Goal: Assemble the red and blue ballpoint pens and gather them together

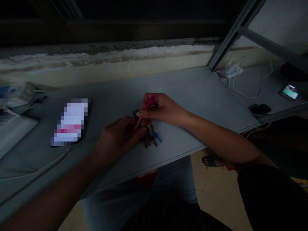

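Note:
My right hand (154, 109) is closed in a pinch on a slim tool with a bright pink end (150, 102). A thin shaft (138, 124) runs from it down to the left, and its exact kind is too dark to tell. My left hand (120, 136) is curled at the tool's lower end, thumb and fingers closed around something small that they hide. Right beside the left thumb lies a little pile of small blue, red and black pieces (154, 136) on the grey table (115, 102). The pieces are partly covered by my hands.
A lit phone (72, 120) lies to the left, near a cable (48, 166) and a pale packet (19, 93). At the right, past a metal post (228, 37), are a power strip (229, 72), a white cable, a dark object (260, 109) and another lit phone (290, 92).

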Motion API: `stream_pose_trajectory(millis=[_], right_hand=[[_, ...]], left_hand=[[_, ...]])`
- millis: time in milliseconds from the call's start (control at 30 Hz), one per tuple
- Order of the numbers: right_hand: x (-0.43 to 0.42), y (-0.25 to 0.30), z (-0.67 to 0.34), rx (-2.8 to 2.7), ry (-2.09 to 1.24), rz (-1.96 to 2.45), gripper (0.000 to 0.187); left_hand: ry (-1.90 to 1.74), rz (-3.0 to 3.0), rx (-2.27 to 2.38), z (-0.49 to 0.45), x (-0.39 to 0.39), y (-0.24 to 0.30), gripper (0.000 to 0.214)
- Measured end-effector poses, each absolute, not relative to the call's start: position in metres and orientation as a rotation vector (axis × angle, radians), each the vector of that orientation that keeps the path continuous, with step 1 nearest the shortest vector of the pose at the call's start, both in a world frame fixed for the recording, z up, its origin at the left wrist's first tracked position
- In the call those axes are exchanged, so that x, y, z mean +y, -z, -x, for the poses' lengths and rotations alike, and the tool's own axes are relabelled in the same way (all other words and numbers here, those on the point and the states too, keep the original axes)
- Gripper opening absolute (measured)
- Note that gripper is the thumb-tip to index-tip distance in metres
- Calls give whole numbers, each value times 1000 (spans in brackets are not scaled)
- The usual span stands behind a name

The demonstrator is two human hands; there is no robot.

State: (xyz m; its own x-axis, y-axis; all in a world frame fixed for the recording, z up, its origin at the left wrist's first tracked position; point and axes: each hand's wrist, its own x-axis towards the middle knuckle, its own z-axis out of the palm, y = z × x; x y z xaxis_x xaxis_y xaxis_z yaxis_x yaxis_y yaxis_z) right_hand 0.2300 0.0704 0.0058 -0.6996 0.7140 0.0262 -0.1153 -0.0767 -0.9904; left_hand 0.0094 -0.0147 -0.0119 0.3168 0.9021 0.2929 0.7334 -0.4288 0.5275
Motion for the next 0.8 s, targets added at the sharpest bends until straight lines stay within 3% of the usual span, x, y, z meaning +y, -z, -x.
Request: stream_pose_trajectory(millis=[133, 367, 600, 800], right_hand=[[66, -14, -231, -1731, -1701, 692, 51], [62, -19, -231, -1742, -1659, 782, 80], [61, -15, -228, -1644, -1716, 782, 73], [65, -15, -236, -1862, -1574, 576, 69]], left_hand=[[-850, -2274, 1490, -9, -15, 9, 30], [-786, -2336, 1416, -8, -17, 3, 29], [-708, -2537, 1463, -9, -17, -3, 41], [-618, -2300, 1268, -6, -16, 4, 50]])
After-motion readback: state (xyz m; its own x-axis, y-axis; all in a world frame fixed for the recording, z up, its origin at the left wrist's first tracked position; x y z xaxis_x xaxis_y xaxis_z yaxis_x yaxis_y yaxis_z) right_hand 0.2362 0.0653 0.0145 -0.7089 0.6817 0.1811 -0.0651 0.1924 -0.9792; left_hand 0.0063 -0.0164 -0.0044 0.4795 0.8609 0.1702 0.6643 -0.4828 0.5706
